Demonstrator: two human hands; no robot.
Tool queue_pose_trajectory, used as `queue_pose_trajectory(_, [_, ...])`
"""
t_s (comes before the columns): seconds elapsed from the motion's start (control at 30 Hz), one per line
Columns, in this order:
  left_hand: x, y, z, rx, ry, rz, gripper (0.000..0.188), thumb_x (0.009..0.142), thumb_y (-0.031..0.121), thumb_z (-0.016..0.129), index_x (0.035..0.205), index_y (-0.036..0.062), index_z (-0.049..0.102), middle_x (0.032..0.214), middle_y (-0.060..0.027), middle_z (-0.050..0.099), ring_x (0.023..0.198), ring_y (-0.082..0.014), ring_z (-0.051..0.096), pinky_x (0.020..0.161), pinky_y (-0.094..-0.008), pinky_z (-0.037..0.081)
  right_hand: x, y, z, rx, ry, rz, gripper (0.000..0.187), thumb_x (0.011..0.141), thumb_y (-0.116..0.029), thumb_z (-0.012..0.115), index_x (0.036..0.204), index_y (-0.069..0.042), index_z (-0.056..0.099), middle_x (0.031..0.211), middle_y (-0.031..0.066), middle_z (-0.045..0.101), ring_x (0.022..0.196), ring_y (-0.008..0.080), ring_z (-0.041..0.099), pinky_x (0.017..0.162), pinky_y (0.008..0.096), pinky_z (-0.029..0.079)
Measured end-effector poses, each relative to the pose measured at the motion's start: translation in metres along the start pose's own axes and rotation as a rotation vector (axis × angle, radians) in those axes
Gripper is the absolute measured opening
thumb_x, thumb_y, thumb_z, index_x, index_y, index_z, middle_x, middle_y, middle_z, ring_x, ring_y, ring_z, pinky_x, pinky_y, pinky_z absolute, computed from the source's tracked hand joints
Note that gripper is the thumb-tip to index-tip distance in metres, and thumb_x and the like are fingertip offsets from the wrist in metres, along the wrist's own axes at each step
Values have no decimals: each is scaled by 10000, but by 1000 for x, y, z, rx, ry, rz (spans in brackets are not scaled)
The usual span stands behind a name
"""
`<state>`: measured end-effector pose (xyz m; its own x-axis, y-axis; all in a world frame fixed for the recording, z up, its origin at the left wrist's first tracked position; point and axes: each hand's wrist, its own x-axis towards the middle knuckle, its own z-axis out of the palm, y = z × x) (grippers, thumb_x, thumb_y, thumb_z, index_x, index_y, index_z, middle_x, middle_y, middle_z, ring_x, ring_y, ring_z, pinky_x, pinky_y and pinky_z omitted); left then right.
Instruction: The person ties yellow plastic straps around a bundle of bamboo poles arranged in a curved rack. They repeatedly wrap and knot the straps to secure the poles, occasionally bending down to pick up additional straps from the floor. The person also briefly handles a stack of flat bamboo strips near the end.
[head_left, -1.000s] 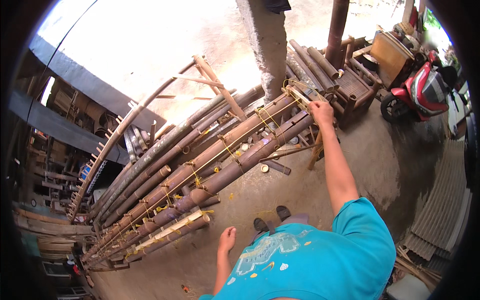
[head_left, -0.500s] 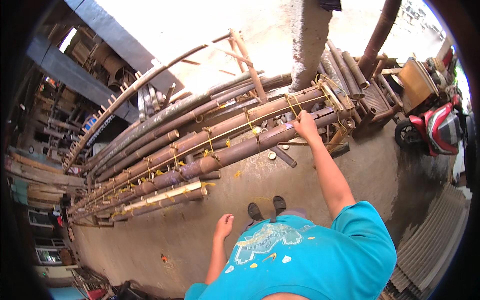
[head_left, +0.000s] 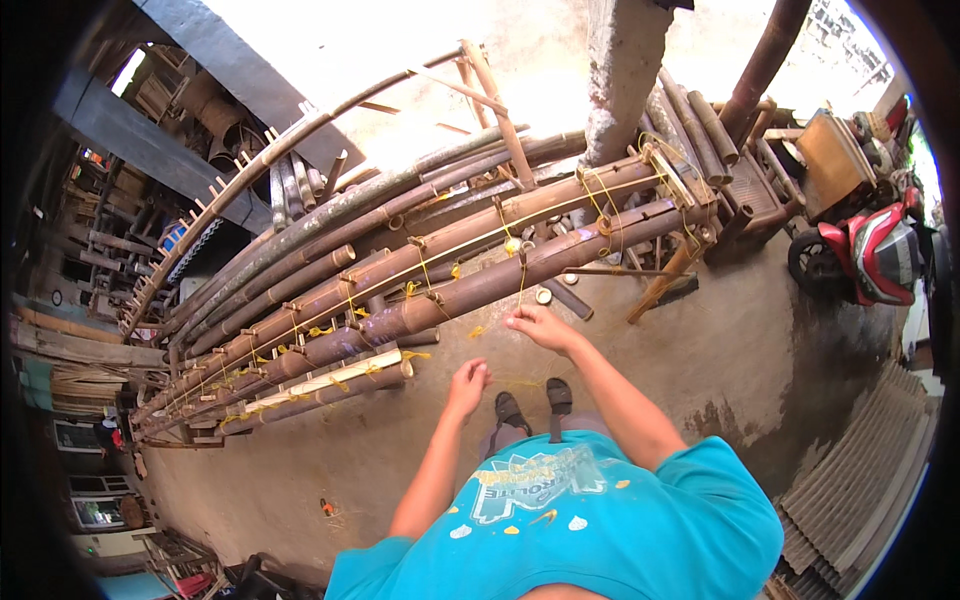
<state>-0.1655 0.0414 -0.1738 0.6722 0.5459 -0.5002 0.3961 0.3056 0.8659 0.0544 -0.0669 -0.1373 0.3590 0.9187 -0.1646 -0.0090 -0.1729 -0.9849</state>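
Observation:
My right hand (head_left: 540, 326) is closed at the lower end of a thin yellow string (head_left: 521, 288), which hangs from the near long brown bamboo pole (head_left: 460, 301). My left hand (head_left: 466, 387) is lower and to the left, apart from the poles. Its fingers are curled together, and whatever they may hold is too small to make out. Behind the near pole runs a second bamboo pole (head_left: 545, 213) with a pale strip along it. Short wooden pegs (head_left: 432, 296) and yellow string ties sit along both poles.
A shorter bamboo pole (head_left: 375, 379) lies at the near left. More bamboo poles (head_left: 300, 274) are stacked behind. A concrete post (head_left: 612, 90) rises beyond, and a red motorbike (head_left: 865, 245) stands at right. Corrugated sheets (head_left: 870, 490) lie at the lower right; small round containers (head_left: 543, 296) are under the poles.
My right hand has come down and left from the far pole's right end to the hanging string. My left hand has risen slightly and moved right, its fingers now more curled.

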Motion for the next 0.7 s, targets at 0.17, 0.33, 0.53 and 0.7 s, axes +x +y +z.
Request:
queue_pose_trajectory(0.17, [-18,57,58,-256,-459,-264,325,964,244,525,1159,-12,563,915,-116,662,767,-163,646,731,-292,519,-125,-48,35,58,-928,250,255,978,-254,422,980,-66,594,855,36,641,723,135,602,784,317,477])
queue_pose_trajectory(0.33, [-94,93,83,126,-1239,-371,484,968,349,502,1273,-28,503,953,-141,671,783,-192,669,758,-296,525,-183,-25,-21,0,-635,216,268,982,-240,388,1013,-58,583,861,36,631,759,107,599,757,304,494])
queue_pose_trajectory(0.53, [-88,141,84,-146,-886,-307,735,977,424,444,1488,30,94,1469,-205,277,1149,-268,550,896,-332,499,-221,-11,19,-50,-649,-62,236,959,-246,461,991,-57,600,884,11,630,817,101,593,730,296,498])
queue_pose_trajectory(0.7, [-89,116,75,154,-1037,-178,777,963,487,431,1500,115,11,1495,-197,204,1196,-269,504,871,-382,517,-201,-100,-15,153,-190,201,244,956,-271,439,918,-80,586,709,5,563,638,79,561,604,224,442])
